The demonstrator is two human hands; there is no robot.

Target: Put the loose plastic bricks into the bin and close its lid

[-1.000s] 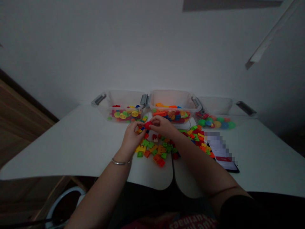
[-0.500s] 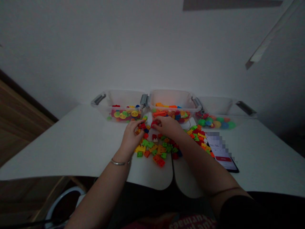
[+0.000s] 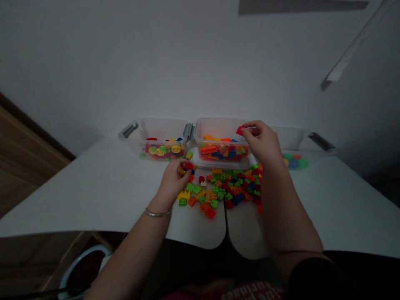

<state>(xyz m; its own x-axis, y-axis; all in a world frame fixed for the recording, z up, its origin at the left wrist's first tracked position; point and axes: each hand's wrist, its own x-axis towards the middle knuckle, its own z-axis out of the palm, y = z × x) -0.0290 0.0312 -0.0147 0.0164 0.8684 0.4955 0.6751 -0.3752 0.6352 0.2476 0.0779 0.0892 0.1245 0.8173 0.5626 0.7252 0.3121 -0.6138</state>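
My right hand (image 3: 261, 139) is raised over the right edge of the middle clear bin (image 3: 223, 121), pinching a red toy brick (image 3: 240, 131) between thumb and fingertips. Inside that bin lie orange, blue, red and green bricks. On the table, my left hand (image 3: 171, 179) rests at the left side of a loose pile of bricks (image 3: 220, 193). Its thumb and fingers are apart, curved around a few pieces, among them a red brick (image 3: 188, 166); no firm grip on them shows.
A left clear bin (image 3: 165, 121) holds round yellow pieces and other coloured parts. The right clear bin (image 3: 287, 133), partly behind my right arm, holds coloured balls. White tabletops (image 3: 109, 187) meet at a dark seam. A wall stands behind the bins.
My right hand has gone up and to the right from the pile to the middle bin, carrying a red brick. My left hand has stayed nearly still. The phone is now hidden by my right arm.
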